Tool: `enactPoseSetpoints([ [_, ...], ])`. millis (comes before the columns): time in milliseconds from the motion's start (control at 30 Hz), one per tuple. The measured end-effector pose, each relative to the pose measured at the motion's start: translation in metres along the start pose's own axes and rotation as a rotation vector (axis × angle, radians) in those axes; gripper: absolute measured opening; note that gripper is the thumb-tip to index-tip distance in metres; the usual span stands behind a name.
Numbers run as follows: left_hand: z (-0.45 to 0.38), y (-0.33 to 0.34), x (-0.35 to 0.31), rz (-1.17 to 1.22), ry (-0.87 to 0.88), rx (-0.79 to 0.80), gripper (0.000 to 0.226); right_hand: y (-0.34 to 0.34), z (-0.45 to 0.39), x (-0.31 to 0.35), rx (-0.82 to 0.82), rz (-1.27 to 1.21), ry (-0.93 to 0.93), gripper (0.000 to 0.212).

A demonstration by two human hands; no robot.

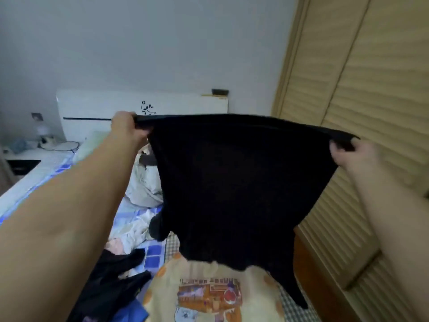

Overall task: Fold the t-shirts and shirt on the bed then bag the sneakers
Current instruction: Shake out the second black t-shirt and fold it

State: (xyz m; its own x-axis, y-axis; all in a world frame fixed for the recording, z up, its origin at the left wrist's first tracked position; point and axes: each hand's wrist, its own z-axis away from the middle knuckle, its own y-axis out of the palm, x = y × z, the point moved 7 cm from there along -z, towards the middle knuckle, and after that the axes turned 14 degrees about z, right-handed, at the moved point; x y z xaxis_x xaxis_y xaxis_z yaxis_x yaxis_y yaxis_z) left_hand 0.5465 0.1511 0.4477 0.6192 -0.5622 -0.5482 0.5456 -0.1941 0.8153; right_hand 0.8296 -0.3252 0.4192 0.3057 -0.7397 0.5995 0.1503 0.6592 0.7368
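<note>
A black t-shirt (232,182) hangs spread in the air above the bed. My left hand (126,127) grips its upper left edge. My right hand (355,156) grips its upper right edge, near the wardrobe. The cloth is stretched flat between both hands and its lower end dangles over a cream t-shirt with a cartoon print (209,296) lying on the bed. More dark clothes (111,282) lie crumpled at the lower left. No sneakers show.
The bed (46,168) has a blue and white checked sheet, with a pile of pale clothes (144,184) in the middle. A white headboard (116,108) stands at the back. A louvred wooden wardrobe (371,89) runs along the right, and a nightstand (21,159) stands at the left.
</note>
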Motion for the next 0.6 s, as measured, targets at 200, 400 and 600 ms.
enactPoseSetpoints([
  [200,0.006,0.065,-0.063,0.227,0.058,0.215,0.026,0.041,0.071,0.047,0.065,-0.004,-0.203,0.017],
  [400,0.025,-0.023,-0.060,0.261,0.032,0.201,0.011,-0.022,0.098,-0.023,-0.004,0.131,-0.137,0.016],
  [600,0.071,-0.245,0.005,0.088,-0.123,-0.052,0.017,-0.175,0.114,-0.138,-0.108,0.444,0.054,0.012],
])
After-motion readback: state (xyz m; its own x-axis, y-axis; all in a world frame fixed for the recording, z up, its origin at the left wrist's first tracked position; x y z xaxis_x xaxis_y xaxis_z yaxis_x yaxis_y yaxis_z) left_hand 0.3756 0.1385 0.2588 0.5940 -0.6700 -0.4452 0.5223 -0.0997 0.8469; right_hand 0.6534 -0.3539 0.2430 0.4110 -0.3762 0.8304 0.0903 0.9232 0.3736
